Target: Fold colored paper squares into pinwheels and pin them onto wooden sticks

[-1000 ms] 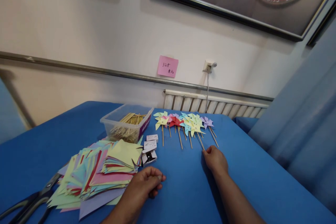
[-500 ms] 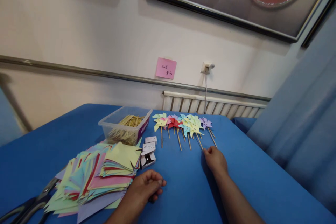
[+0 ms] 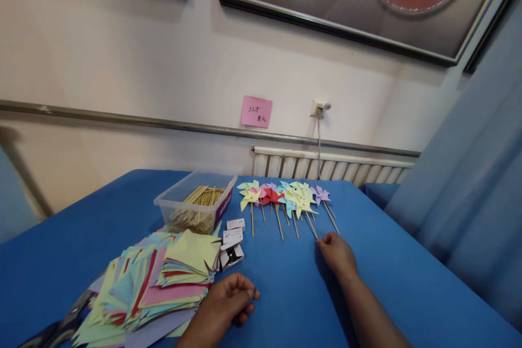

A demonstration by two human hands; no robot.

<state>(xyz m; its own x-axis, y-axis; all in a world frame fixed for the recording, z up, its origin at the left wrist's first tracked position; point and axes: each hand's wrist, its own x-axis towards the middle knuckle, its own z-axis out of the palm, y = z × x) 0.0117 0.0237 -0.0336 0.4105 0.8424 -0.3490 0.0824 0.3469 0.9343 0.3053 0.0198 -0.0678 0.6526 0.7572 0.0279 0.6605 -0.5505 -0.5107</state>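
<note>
My right hand [image 3: 336, 252] pinches the lower end of the wooden stick of a yellow paper pinwheel [image 3: 303, 204], whose head rests among several other pinwheels in pastel colours and red. A red pinwheel [image 3: 272, 196] lies left of it, and a purple pinwheel [image 3: 320, 194] to its right. My left hand [image 3: 233, 300] is curled closed above the cloth, thumb against the fingers; whatever is in it, if anything, is hidden. Close by on its left is a heap of cut coloured paper squares [image 3: 163, 283]. Small white boxes [image 3: 232, 236] stand just beyond it, the nearest open with dark bits inside.
A clear plastic tub [image 3: 165, 201] of wooden sticks [image 3: 204, 197] stands behind the paper. Black-handled scissors [image 3: 69, 318] lie at the left, partly under the paper. Blue cloth [image 3: 387, 277] covers the table. The wall has a radiator [image 3: 289, 166] and a plugged-in socket [image 3: 318, 109].
The view has tilted up slightly, so things sit a little lower. My right hand keeps hold of the pinwheel's stick, and my left hand stays curled in nearly the same place.
</note>
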